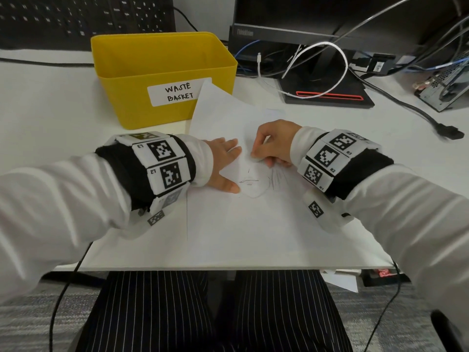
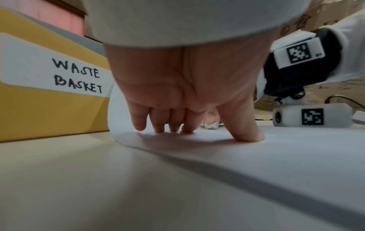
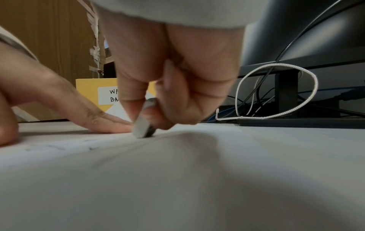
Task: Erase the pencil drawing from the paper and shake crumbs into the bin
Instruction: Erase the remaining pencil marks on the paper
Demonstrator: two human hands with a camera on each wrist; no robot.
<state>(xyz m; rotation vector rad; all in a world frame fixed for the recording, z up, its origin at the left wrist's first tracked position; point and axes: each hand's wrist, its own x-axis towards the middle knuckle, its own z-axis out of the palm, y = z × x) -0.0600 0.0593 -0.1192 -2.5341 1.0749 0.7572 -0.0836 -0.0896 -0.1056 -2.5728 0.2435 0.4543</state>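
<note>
Where faint pencil lines cross the middle of the white paper, flat on the white desk just this side of the bin. Grey-smudged white eraser pinched between right-hand thumb and fingers, lower edge down on the sheet at the top of the sketch. Right hand curled tight round it, knuckles up, blurred in the wrist view. Left hand flat and spread, fingers straight and pressing the paper just left of the drawing, thumb splayed toward the near edge, fingertips close beside the eraser. Far left corner of the sheet lifted and leaning against the front wall of the yellow bin, partly over its white label marked WASTE BASKET. Further back, black keyboard behind the bin; to the right, monitor stand with a looped white cable and tangled dark leads. Marker-covered bands on both wrists over white sleeves.
</note>
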